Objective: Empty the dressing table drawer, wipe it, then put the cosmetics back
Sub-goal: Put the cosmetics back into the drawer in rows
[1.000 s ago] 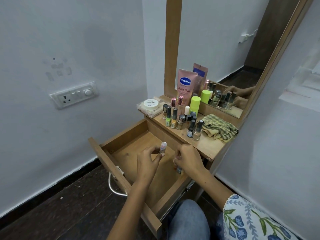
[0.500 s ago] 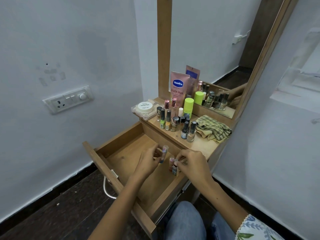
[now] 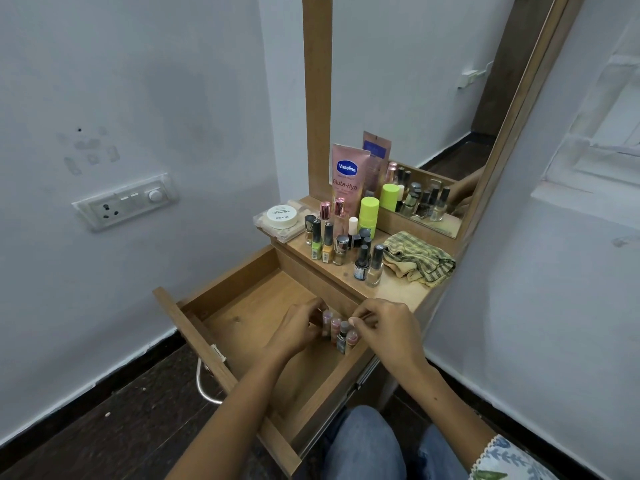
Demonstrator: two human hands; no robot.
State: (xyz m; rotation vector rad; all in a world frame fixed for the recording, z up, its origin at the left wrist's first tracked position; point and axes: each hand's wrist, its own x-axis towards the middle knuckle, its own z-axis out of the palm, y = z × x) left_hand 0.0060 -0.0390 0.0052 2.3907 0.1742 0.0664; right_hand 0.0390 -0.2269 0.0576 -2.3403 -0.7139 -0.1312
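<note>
Open drawer (image 3: 221, 320): left hand (image 3: 298, 329) pinched a small bottle (image 3: 327, 320) among four standing at its right wall, right hand (image 3: 388, 329) curled, grip unclear; beyond, counter (image 3: 398, 292) carried nail polishes (image 3: 360, 261), green cloth (image 3: 417, 259), Vaseline tube (image 3: 348, 178)

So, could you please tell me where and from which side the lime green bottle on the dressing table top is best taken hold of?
Grip the lime green bottle round its wide cap, coming straight down from above with the hand. It stands upright, taller than the nail polish bottles crowded before it, and the Vaseline tube stands close by, so its sides are probably hard to reach cleanly.
</note>
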